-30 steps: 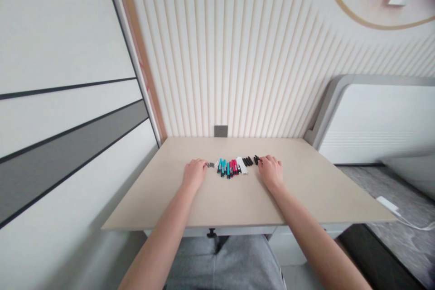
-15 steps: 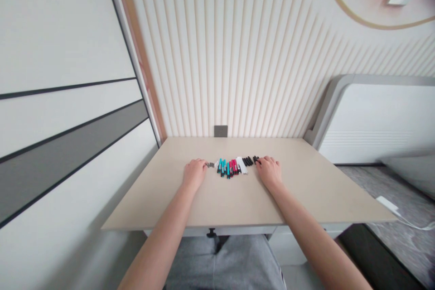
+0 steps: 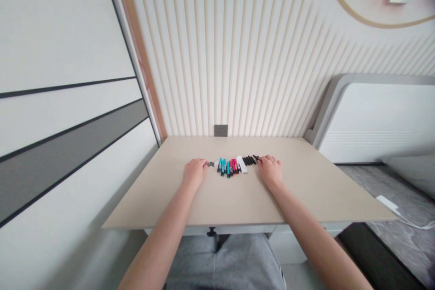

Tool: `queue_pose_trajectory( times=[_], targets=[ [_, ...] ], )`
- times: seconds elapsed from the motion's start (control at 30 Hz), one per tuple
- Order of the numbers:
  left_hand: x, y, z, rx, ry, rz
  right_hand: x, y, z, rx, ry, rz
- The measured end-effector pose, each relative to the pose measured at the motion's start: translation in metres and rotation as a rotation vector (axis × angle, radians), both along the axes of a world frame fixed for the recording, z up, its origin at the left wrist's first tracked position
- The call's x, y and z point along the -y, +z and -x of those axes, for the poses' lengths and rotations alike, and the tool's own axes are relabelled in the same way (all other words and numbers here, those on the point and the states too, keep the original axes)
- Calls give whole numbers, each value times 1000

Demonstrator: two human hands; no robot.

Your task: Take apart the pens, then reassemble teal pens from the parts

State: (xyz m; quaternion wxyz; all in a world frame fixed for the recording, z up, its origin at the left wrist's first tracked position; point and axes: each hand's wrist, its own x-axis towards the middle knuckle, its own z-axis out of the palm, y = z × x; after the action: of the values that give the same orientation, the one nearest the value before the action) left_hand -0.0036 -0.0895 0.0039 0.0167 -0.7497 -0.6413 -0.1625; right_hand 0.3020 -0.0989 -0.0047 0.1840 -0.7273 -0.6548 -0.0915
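Several turquoise-and-black pens or markers [image 3: 222, 167] lie side by side, with pink-and-black ones [image 3: 234, 166] next to them. Right of these is a fan of thin white sticks [image 3: 242, 164], then a slanted row of short black cap-like pieces [image 3: 249, 160]. My right hand [image 3: 271, 171] rests at the end of that row, fingertips pinched on one black piece [image 3: 256, 157]. At the other end, my left hand [image 3: 195, 172] lies with curled fingers at small grey pieces [image 3: 211, 164]; its fingertips look closed on one, too small to name. Small white pieces [image 3: 216, 163] lie between the grey ones and the pens.
Everything lies on a beige desk [image 3: 224, 204] against a ribbed wall. A dark wall socket [image 3: 220, 130] sits just above its back edge. A white cabinet [image 3: 68, 167] stands left; a bed headboard [image 3: 370, 118] and a white power strip [image 3: 387, 203] are right.
A black piece has moved left from my right fingers to join the black row. Another now slants at my right fingertips. My left hand has hardly moved.
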Motion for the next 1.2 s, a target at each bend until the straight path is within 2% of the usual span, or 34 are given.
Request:
queue_pose_trajectory(
  times=[0.2, 0.63, 1.2],
  targets=[
    [1, 2, -1, 2, 7, 17, 1, 1, 2, 28, 23, 53],
    [0, 0, 0, -2, -1, -3, 0, -2, -1, 35, 77, 65],
    [0, 1, -1, 3, 9, 11, -4, -3, -2, 78, 66, 58]
  ],
)
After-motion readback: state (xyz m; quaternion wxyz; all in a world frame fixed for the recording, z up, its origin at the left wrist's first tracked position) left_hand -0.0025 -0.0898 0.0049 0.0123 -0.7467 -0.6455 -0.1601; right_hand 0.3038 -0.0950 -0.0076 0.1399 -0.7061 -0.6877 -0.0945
